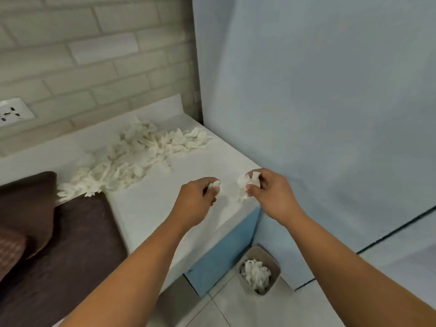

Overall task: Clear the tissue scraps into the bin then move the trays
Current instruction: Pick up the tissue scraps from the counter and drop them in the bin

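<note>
On the white counter [151,208], at its 5 o'clock corner, both hands are in the clearing step. Left hand [198,197] pinches a small tissue wad [214,184] between thumb and curled fingers. Right hand [269,194] grips a bigger crumpled wad [245,187], fingers closed round it, at 3 o'clock of the left. The hands are near each other, not touching.

Main tissue scraps [127,161] lie at 10 to 11 o'clock of the hands. They form a loose band of torn white shreds, thin and fluffy, running across the counter toward the back wall. The band's low end touches the dark brown items [77,232] at 9 o'clock. These are probably the trays, cannot tell for sure.

Bin [269,259] sits on the floor at 5 o'clock of the right hand, below the counter edge. It already holds binned tissue [256,274].

Judgement: step one, far from done, since most shreds are on the counter. The next move calls for carrying both wads past the counter edge, lowering them over the bin and opening the fingers. The shreds are light and likely to flutter, so release low. Tray move not yet begun.
</note>
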Tool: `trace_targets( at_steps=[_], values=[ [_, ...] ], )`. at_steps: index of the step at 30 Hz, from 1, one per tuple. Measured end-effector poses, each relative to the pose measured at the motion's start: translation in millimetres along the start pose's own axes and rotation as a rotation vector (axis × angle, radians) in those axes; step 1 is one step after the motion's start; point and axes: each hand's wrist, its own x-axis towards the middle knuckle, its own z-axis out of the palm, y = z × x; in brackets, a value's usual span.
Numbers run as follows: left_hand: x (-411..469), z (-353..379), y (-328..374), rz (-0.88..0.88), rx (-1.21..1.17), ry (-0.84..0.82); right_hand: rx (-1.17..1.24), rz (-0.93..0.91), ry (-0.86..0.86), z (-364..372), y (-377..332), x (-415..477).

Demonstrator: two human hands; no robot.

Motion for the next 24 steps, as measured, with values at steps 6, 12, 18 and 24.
trace_targets(
  at_steps=[6, 12, 18, 24],
  values=[
    [-18, 107, 5, 0.014, 0.024, -0.084, 0.061, 0.135, 0.126, -60, 96, -34],
    [-28, 194, -42, -0.081, 0.067, -0.239, 0.028, 0.334, 0.209, -66, 195, -60],
    [-16, 279, -125, -0.169, 0.107, -0.339, -0.018, 0.461, 0.201, -41, 287, -60],
    [-2, 354, -231, -0.24, 0.161, -0.39, -0.074, 0.505, 0.162, 1, 381, -53]
  ],
)
